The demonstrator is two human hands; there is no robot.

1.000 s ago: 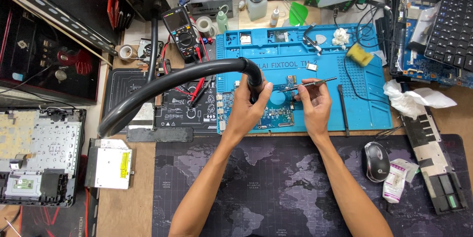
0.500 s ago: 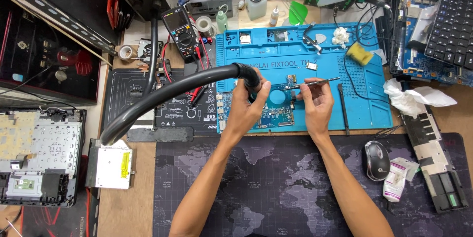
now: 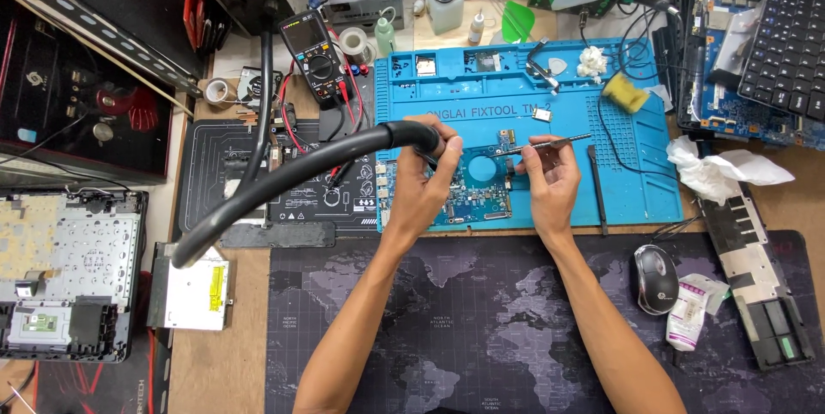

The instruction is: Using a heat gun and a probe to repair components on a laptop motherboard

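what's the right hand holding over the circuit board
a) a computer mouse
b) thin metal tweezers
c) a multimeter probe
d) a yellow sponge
b: the right hand pinches thin metal tweezers above the circuit board, while the left hand grips the black hose.

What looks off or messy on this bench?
Mostly clutter: a crumpled white tissue lies off the right edge of the blue mat, and a disassembled laptop chassis lies open at far left. The circuit board under both hands shows no visible damage.
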